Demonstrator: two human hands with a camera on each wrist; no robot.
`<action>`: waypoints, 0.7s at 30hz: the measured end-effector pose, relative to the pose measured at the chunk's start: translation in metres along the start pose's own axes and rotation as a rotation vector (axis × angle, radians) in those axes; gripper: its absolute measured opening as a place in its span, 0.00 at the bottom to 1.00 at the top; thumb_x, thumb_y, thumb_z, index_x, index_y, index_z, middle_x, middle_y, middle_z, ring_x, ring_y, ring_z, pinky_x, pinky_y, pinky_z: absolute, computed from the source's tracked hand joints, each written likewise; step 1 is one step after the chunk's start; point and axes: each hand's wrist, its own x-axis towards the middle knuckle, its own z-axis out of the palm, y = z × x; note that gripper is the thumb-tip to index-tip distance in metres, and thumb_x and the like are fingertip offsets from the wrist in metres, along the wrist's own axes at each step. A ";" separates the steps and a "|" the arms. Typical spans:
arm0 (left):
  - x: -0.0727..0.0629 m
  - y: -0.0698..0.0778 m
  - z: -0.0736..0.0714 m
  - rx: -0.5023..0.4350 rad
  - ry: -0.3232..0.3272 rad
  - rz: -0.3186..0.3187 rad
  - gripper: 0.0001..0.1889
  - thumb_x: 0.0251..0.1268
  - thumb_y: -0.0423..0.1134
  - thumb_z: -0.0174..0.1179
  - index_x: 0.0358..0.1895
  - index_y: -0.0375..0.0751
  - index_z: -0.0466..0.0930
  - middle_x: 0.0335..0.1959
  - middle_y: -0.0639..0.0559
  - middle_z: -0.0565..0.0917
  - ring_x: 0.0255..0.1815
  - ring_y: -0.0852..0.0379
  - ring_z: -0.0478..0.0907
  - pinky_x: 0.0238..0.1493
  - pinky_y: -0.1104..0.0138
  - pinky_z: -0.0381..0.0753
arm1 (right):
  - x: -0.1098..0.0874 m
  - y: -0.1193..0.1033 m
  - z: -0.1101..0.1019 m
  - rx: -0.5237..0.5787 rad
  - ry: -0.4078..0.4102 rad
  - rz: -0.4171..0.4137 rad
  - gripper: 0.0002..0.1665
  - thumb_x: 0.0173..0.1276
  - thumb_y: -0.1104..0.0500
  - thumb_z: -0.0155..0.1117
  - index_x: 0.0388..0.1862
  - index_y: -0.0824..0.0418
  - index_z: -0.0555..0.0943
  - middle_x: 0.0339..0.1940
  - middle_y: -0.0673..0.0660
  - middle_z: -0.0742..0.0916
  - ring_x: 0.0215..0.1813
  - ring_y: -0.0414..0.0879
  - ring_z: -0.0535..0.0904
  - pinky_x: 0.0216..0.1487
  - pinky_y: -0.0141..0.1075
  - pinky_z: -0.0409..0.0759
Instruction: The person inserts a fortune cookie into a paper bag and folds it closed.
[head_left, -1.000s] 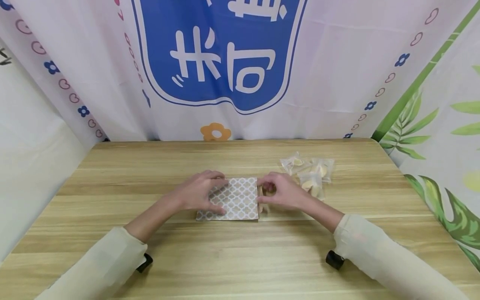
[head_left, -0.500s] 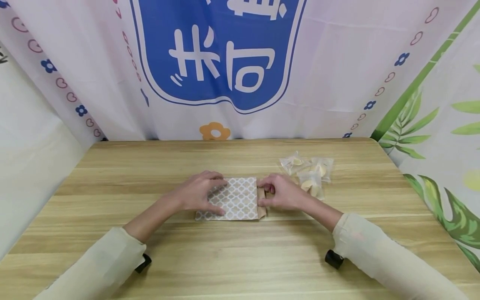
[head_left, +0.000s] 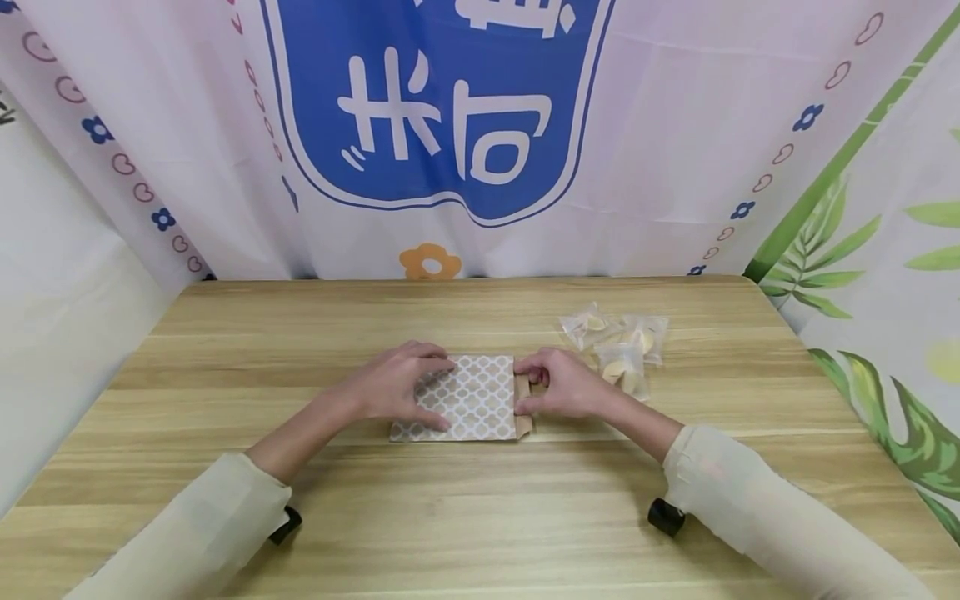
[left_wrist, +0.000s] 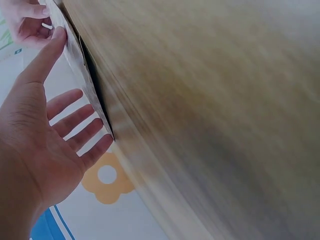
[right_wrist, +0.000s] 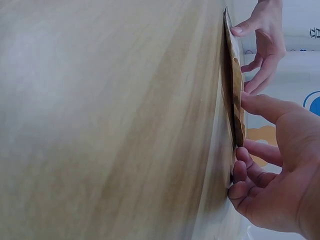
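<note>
A flat paper bag (head_left: 476, 400), brown with a white lattice print, lies on the table. At its right end a plain brown strip (head_left: 523, 417) shows past the printed face. My left hand (head_left: 397, 383) rests on the bag's left part, thumb and fingers spread and fairly straight. In the left wrist view, the fingertips of my left hand (left_wrist: 55, 130) touch the bag's edge. My right hand (head_left: 564, 383) holds the bag's right end with thumb and forefinger set apart along it. The right wrist view shows the other fingers of my right hand (right_wrist: 275, 170) curled below.
Several clear packets (head_left: 618, 367) with pale yellowish, folded biscuit-like pieces lie just beyond my right hand. The wooden table (head_left: 450, 517) ends at a printed curtain (head_left: 652, 192) behind. A black device (head_left: 666, 517) sits under the right sleeve.
The brown strip at the bag's right end has come further into sight from beneath the printed face. My right fingers have shifted slightly; my left hand has stayed in place.
</note>
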 end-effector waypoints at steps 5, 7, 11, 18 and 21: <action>-0.001 0.002 -0.001 -0.009 0.001 -0.009 0.49 0.50 0.65 0.77 0.69 0.34 0.77 0.70 0.35 0.76 0.71 0.37 0.71 0.72 0.44 0.71 | 0.001 -0.002 0.000 0.006 -0.003 -0.001 0.36 0.53 0.55 0.85 0.60 0.68 0.85 0.37 0.54 0.83 0.37 0.45 0.73 0.39 0.34 0.74; -0.001 0.002 0.000 -0.008 0.000 -0.011 0.49 0.50 0.65 0.77 0.69 0.34 0.77 0.70 0.35 0.76 0.71 0.37 0.71 0.72 0.44 0.72 | 0.002 -0.002 0.001 0.008 -0.001 -0.005 0.37 0.52 0.54 0.86 0.60 0.68 0.84 0.38 0.55 0.82 0.38 0.46 0.73 0.39 0.34 0.73; -0.001 0.002 0.000 -0.010 0.002 -0.012 0.49 0.50 0.66 0.77 0.69 0.34 0.77 0.69 0.35 0.76 0.71 0.37 0.71 0.71 0.44 0.72 | 0.001 -0.003 0.002 0.016 0.005 0.010 0.39 0.51 0.52 0.87 0.61 0.65 0.84 0.41 0.56 0.80 0.40 0.48 0.72 0.39 0.36 0.72; 0.001 0.001 0.001 -0.020 -0.003 -0.019 0.49 0.49 0.65 0.77 0.69 0.34 0.77 0.70 0.36 0.76 0.71 0.38 0.72 0.72 0.45 0.72 | 0.001 -0.005 0.004 0.073 0.008 0.051 0.37 0.52 0.50 0.87 0.59 0.62 0.85 0.43 0.56 0.79 0.42 0.49 0.71 0.39 0.37 0.72; 0.001 0.001 0.000 -0.020 -0.004 -0.018 0.49 0.49 0.65 0.77 0.69 0.34 0.77 0.70 0.36 0.76 0.71 0.38 0.71 0.72 0.45 0.72 | 0.002 -0.005 0.005 0.088 0.014 0.048 0.37 0.52 0.51 0.87 0.59 0.64 0.85 0.42 0.56 0.79 0.41 0.48 0.71 0.39 0.37 0.72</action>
